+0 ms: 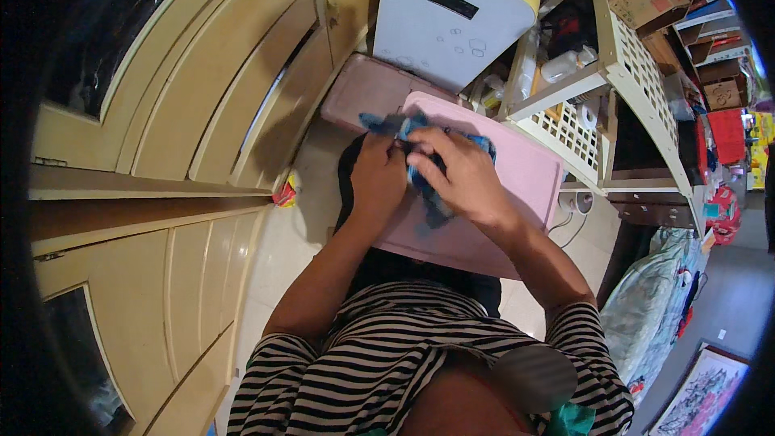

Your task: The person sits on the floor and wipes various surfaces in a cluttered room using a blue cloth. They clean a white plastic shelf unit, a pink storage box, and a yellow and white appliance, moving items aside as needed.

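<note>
A crumpled blue and grey cloth [437,211] lies bunched under and between my hands, above a pink flat board or small tabletop [529,165]. My left hand [381,179] is closed on the cloth's left side, its fingertips turned inward. Curled over the cloth from the right is my right hand [462,176], with thumb and fingers bent toward the left hand. A small dark thing shows between the fingertips, too small to name. Parts of the cloth stick out beyond the hands at the top and below the right hand.
Cream panelled doors [242,73] stand along the left. A white cabinet-like appliance [456,28] rises beyond the board, with a dusty pink slab [363,93] at its foot. On the right is a cream lattice rack [565,133] holding bottles and a paper roll. A small colourful wrapper [285,192] lies on the floor.
</note>
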### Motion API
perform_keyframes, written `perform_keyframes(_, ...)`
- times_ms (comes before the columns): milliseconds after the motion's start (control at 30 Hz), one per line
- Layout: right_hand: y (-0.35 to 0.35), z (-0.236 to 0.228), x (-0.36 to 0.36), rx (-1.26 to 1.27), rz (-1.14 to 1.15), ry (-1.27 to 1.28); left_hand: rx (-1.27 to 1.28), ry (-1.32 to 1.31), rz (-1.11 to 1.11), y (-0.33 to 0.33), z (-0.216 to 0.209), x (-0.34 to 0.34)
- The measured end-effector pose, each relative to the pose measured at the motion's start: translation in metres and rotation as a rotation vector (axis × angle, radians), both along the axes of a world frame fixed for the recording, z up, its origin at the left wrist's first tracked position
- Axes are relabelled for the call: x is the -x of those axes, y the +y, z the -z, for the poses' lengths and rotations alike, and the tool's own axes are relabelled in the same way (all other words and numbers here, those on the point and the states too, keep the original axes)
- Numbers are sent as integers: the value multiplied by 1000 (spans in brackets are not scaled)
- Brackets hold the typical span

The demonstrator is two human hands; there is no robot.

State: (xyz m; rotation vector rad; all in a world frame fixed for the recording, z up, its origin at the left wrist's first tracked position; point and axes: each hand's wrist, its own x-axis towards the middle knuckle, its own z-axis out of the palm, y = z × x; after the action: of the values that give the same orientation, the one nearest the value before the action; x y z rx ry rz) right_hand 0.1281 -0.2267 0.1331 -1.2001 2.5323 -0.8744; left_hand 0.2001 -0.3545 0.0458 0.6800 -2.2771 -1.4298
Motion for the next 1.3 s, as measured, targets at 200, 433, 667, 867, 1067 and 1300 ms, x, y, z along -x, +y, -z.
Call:
perform_keyframes(200,-35,6,28,39,65,475,-3,66,-26,4,-14,1)
perform_keyframes(433,-50,8,67,-78,-3,463,103,-22,-2,4,-19,1)
perform_keyframes(667,-57,6,83,-237,32,252,96,23,15,3,-19,0)
perform_keyframes(867,-34,7,81,-283,170,172,50,105,-25,6,-11,-1)
perform_keyframes(1067,-19,5,89,-136,55,87,121,102,-1,2,-4,2)
perform_keyframes(1300,-33,15,83,27,-35,263,129,7,-11,5,-18,0)
